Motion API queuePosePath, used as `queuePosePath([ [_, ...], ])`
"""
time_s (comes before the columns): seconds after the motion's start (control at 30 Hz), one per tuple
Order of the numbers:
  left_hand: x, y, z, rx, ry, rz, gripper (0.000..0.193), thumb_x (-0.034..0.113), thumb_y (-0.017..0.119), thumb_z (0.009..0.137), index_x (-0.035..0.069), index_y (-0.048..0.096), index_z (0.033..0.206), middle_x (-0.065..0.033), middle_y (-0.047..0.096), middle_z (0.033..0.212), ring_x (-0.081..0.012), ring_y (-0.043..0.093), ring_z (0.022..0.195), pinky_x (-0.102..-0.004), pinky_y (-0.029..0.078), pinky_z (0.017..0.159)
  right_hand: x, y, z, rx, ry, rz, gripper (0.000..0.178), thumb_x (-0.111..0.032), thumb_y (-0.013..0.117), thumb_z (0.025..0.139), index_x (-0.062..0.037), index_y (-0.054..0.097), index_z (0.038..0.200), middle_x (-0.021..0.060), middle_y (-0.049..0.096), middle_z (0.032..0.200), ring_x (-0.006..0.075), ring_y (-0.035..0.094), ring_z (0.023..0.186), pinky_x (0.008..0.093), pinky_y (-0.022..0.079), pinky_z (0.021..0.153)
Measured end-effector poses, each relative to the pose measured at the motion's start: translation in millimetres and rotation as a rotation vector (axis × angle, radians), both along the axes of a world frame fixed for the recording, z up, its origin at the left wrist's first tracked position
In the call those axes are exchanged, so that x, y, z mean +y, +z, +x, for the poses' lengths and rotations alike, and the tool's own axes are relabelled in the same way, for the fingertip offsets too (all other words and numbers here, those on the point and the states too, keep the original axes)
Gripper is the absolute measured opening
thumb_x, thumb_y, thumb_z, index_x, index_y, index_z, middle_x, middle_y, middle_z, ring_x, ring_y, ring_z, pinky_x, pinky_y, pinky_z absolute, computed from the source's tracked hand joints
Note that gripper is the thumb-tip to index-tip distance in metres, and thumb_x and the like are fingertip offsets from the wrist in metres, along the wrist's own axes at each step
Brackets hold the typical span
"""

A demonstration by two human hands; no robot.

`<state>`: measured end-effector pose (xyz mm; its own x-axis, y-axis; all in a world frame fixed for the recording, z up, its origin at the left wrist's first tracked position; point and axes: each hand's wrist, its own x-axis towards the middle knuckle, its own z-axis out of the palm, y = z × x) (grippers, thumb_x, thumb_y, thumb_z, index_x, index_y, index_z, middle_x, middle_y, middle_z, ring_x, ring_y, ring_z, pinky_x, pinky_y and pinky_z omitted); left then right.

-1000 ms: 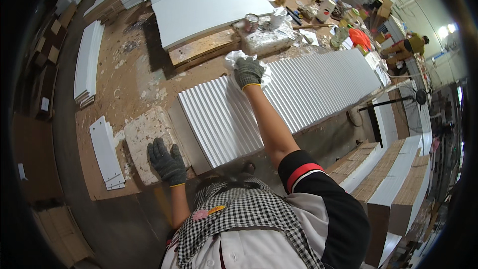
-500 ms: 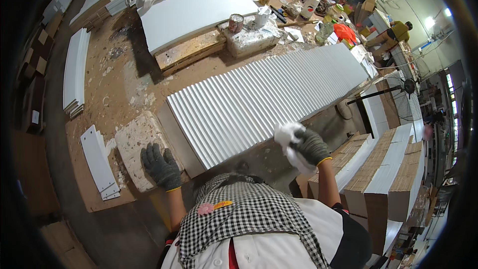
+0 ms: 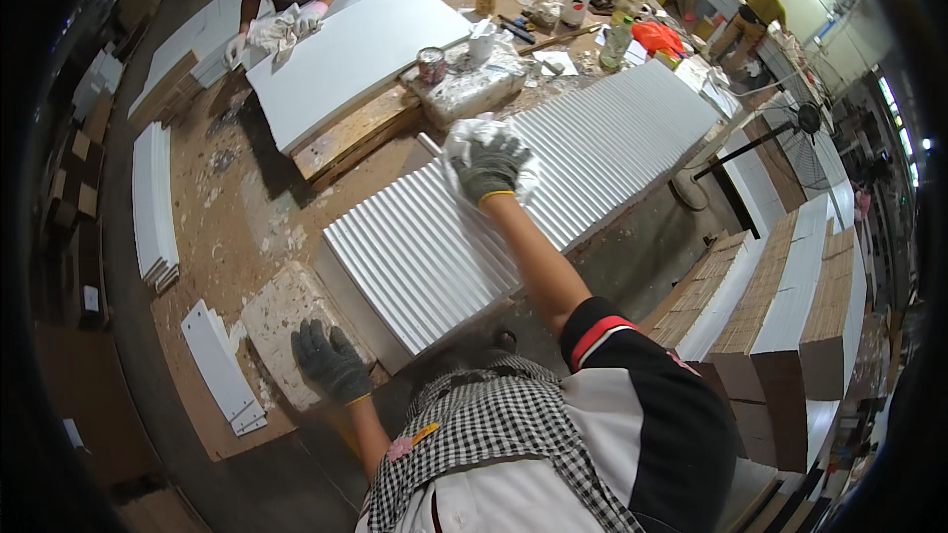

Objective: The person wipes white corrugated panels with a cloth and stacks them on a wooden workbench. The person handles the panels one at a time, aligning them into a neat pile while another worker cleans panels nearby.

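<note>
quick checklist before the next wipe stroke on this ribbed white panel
1. Rag under right hand, flat on the ribbed panel: ok.
2. Left hand braced on the bench near the panel's end: ok.
3. Panel fully supported on the workbench: ok.
4. Small can and wrapped block apart from the panel: cannot tell, very close.
5. Co-worker's hands on their own flat board: ok.

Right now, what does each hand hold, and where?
Right hand presses a white cloth, bunched under its palm, on the ribbed panel. Left hand holds nothing.
</note>
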<state>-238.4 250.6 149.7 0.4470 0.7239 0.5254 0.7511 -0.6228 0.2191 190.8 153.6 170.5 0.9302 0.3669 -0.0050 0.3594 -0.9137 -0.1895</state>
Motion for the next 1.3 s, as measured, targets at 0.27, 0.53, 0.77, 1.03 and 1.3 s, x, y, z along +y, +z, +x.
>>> queuePosePath([
  [0.27, 9.5, 1.5, 2.2, -0.002, -0.137, 0.037, 0.032, 0.026, 0.068, 0.099, 0.004, 0.068, 0.121, -0.0154, 0.066, 0.132, -0.0386, 0.055, 0.131, -0.0503, 0.046, 0.113, -115.9, 19.9, -58.4, -0.065, 0.017, 0.063, 0.07, -0.058, 0.058, 0.093, -0.0199, 0.051, 0.151, 0.0261, 0.035, 0.163, 0.05, 0.035, 0.146, 0.0677, 0.022, 0.119],
  [0.53, 56.2, -1.7, 210.3, -0.216, -0.687, -0.312, 0.054, 0.039, 0.065, 0.101, 0.002, 0.058, 0.14, -0.0233, 0.046, 0.155, -0.0398, 0.04, 0.146, -0.0481, 0.032, 0.122, -326.6, 14.9, -152.9, 0.211, -0.271, 0.239, 0.041, -0.036, 0.062, 0.096, -0.0025, 0.07, 0.118, 0.0295, 0.068, 0.115, 0.0463, 0.065, 0.105, 0.0523, 0.051, 0.091],
  [0.77, 115.2, -48.0, 399.5, 0.11, -0.758, -0.801, 0.069, 0.042, 0.072, 0.093, 0.006, 0.05, 0.147, -0.0226, 0.062, 0.13, -0.0369, 0.059, 0.121, -0.0448, 0.046, 0.105, -421.5, -66.5, -255.6, 0.241, -0.36, 0.397, 0.045, -0.035, 0.061, 0.102, -0.002, 0.062, 0.132, 0.0277, 0.069, 0.115, 0.0427, 0.069, 0.098, 0.052, 0.055, 0.085],
  [1.03, 97.7, -45.6, 401.5, 0.437, -0.947, -0.384, 0.049, 0.045, 0.047, 0.105, 0.007, 0.068, 0.128, -0.0165, 0.066, 0.136, -0.0353, 0.062, 0.125, -0.046, 0.048, 0.108, -338.0, 48.7, -210.5, 0.854, -0.475, 1.602, 0.052, -0.042, 0.057, 0.107, -0.0104, 0.051, 0.148, 0.0161, 0.069, 0.123, 0.0235, 0.067, 0.101, 0.0288, 0.055, 0.079],
  [1.3, 92.2, -23.2, 387.2, 0.488, -0.926, -0.467, 0.045, 0.034, 0.037, 0.109, 0.008, 0.066, 0.132, -0.0202, 0.067, 0.131, -0.0423, 0.067, 0.114, -0.0488, 0.051, 0.101, -175.5, 29.4, -69.1, -0.001, -0.241, 0.211, 0.065, -0.059, 0.051, 0.102, -0.0154, 0.052, 0.15, 0.0258, 0.048, 0.153, 0.048, 0.048, 0.136, 0.0643, 0.036, 0.109],
])
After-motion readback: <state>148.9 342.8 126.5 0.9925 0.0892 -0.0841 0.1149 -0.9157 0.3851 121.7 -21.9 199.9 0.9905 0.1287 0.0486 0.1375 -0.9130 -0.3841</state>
